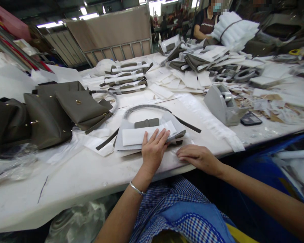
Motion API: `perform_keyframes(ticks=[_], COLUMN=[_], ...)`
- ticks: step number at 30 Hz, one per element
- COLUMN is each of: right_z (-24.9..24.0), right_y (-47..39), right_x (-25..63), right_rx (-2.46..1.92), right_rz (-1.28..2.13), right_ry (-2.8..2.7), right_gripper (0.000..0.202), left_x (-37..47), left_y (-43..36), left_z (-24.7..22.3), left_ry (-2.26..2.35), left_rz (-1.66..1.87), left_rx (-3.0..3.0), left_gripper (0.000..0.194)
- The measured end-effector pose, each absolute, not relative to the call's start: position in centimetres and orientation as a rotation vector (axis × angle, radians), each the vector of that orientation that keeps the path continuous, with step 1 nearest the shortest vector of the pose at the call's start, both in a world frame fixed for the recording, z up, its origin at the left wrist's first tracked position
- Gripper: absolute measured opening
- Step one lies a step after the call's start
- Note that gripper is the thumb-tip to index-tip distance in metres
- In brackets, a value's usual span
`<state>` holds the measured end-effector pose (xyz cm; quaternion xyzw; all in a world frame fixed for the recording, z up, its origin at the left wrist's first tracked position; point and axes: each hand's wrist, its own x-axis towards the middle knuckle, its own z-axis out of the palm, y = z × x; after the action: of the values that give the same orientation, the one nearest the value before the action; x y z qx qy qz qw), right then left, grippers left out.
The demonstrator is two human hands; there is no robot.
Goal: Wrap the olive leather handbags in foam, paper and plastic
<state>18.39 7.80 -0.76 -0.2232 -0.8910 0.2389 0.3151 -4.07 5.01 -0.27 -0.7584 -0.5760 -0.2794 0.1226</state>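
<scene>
My left hand [154,148] lies flat with its fingers out on a white foam sheet [133,135]. Beneath that sheet is a grey paper sheet [120,143], and a small olive strap piece [147,123] shows along the foam's far edge. A plastic-wrapped handle [147,107] arches behind them, with dark strap ends reaching out to both sides. At the table's front edge, to the right of this bundle, my right hand [196,156] has its fingers bent together near the tabletop. Whatever its fingertips may hold is too small to make out.
Olive handbags [47,114] stand on the left. Wrapped bundles [126,77] are stacked behind. A grey tape dispenser [221,104] and a black device [251,118] sit to the right, beside a white plastic strip [207,118]. A masked person [205,23] is across the table [91,182].
</scene>
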Motion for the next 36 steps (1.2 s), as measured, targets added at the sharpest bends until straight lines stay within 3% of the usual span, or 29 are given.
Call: perform_keyframes(ticks=[6,16,30,36], right_z=[-0.9,-1.6,-2.3,-0.2], right_y=[8.1,8.8,5.2,5.2], right_x=[18.3,17.2,17.1,17.1], right_rx=[-0.613,-0.324,-0.404,-0.433], right_rz=[0.552,0.175,0.141,0.146], right_ry=[-2.379,-2.440,-2.326,-2.327], right_gripper=[0.034,0.027,0.031,0.033], left_x=[-4.1,-4.1,-4.0,-4.1], left_y=[5.0,4.9,5.0,5.0], left_z=[-0.3,0.1,-0.3,-0.5], left_ry=[-1.685,-1.690,-1.627,-1.611], left_rz=[-0.808,-0.813,-0.737,-0.680], left_rx=[-2.216,-2.210,-2.161,-2.225], left_gripper=[0.047,0.046,0.045,0.047])
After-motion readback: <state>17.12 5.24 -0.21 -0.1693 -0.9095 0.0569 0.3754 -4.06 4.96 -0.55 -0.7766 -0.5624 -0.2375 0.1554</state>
